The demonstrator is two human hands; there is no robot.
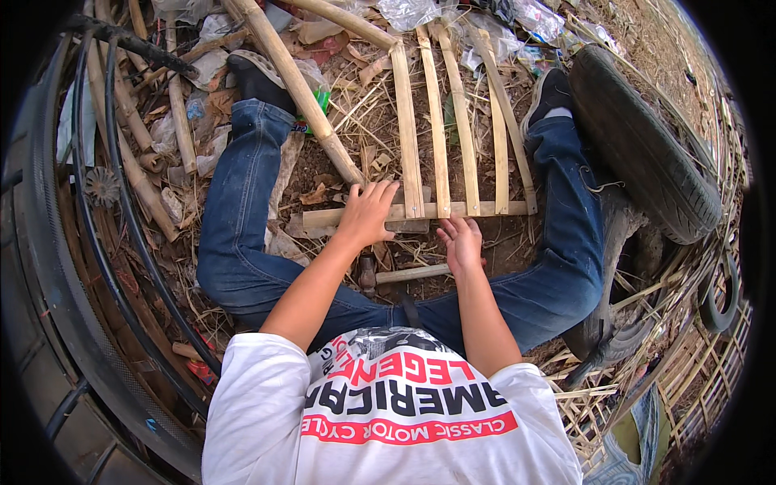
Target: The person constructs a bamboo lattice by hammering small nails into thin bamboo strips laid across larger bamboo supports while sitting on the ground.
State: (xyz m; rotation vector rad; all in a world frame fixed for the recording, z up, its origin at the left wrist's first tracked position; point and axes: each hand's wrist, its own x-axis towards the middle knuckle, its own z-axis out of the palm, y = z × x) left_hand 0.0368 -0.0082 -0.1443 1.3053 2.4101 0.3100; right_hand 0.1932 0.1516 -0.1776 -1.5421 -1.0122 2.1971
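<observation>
Several pale bamboo slats (437,121) fan out away from me, their near ends lying over a bamboo crosspiece (323,218). Small nail heads show at some of the joints. My left hand (370,212) is on the crosspiece left of the slats, fingers over it and thumb on the near side. Beside those fingers ends a thick bamboo pole (303,93). My right hand (462,245) has its palm partly turned up and fingers extended, fingertips at the crosspiece's near edge below the middle slats. Between my thighs lies a hammer (412,274) with a pale handle.
At the right leans a worn black tyre (638,145). Curved black metal bars (101,234) and a large dark rim stand at the left. Bamboo poles (178,105), plastic litter (408,12) and dry leaves cover the ground ahead. A woven bamboo lattice (707,380) lies at the lower right.
</observation>
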